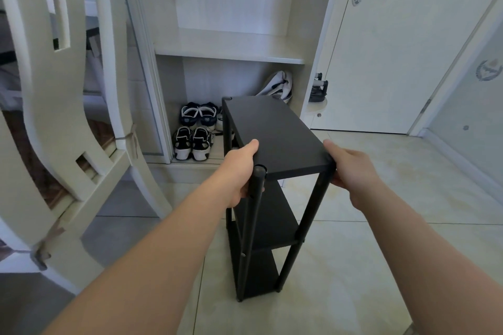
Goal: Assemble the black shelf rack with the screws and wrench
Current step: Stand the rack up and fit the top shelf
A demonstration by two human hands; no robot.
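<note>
The black shelf rack (pixel 275 130) stands upright on the tiled floor, with a top board, two lower boards and round black posts. My left hand (pixel 239 168) grips the near left corner of the top board, thumb on top, fingers wrapped under beside the post. My right hand (pixel 351 168) holds the near right corner, thumb on the board's edge, fingers curled round the side. No screws or wrench are in view.
An open white wardrobe (pixel 231 49) is right behind the rack, with two pairs of sneakers (pixel 194 130) on its bottom shelf. A pale bed frame (pixel 68 117) leans at the left. A closed door (pixel 381 49) stands at the right. Tiled floor (pixel 381 239) spreads to the right.
</note>
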